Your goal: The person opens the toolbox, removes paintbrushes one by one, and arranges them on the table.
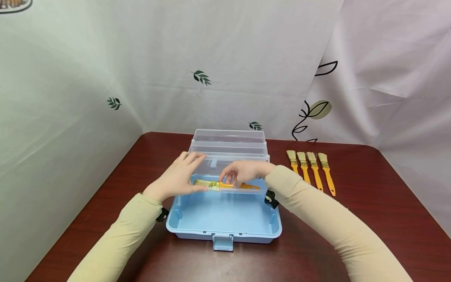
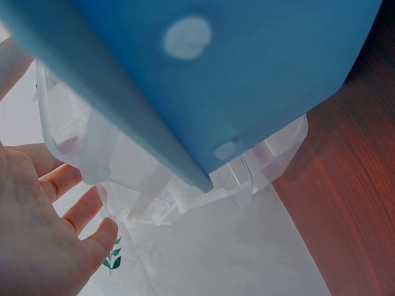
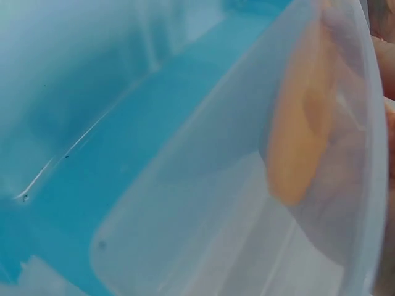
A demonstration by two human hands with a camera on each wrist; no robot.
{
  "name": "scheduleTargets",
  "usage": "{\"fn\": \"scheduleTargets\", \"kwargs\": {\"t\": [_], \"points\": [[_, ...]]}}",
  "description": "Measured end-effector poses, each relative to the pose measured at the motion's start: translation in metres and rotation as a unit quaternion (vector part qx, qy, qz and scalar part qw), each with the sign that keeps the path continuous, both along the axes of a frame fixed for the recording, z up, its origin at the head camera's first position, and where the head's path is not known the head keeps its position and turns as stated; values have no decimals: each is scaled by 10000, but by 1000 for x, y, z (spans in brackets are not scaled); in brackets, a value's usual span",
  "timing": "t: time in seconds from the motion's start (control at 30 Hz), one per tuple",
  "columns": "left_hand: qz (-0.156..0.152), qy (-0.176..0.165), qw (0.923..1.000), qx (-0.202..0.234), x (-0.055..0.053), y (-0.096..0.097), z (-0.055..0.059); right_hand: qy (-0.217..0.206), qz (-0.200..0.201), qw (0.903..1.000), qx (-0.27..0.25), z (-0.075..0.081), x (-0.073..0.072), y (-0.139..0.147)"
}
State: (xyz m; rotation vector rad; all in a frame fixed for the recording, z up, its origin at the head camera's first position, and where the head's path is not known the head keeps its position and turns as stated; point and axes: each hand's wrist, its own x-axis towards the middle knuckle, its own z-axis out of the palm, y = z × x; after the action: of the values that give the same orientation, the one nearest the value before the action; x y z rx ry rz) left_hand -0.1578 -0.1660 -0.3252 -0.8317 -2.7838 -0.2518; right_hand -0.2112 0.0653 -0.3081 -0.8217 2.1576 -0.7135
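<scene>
A paintbrush (image 1: 213, 185) with pale bristles and a yellow-orange handle lies lengthwise in the front clear tray (image 1: 246, 191) of an open light-blue box (image 1: 225, 213). My right hand (image 1: 243, 172) reaches down into the tray and pinches the brush handle; its fingertips are partly hidden. Through the tray wall, the right wrist view shows the orange handle (image 3: 299, 123) blurred. At the tray's left end is my left hand (image 1: 179, 176), thumb along the front near the bristles and fingers stretched toward the back. The left wrist view shows its fingers (image 2: 83, 209) beside the clear trays.
Several similar paintbrushes (image 1: 314, 166) lie in a row on the dark red table (image 1: 356, 235), right of the box. More clear tiers (image 1: 229, 136) rise behind the front tray. A blue latch (image 1: 223, 243) hangs at the front. White fabric (image 1: 229, 47) stands behind the table.
</scene>
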Motion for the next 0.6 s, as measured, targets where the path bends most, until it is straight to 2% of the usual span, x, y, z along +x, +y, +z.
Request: {"fn": "scheduleTargets", "kwargs": {"t": [0.37,0.6], "points": [[-46,40,10000,36,0,0,-1,-847,-432,9952,-209,-2,-6,3],[-86,84,9999,-9,-2,-1,-2,-1060,-469,9923,-428,-3,-9,7]]}}
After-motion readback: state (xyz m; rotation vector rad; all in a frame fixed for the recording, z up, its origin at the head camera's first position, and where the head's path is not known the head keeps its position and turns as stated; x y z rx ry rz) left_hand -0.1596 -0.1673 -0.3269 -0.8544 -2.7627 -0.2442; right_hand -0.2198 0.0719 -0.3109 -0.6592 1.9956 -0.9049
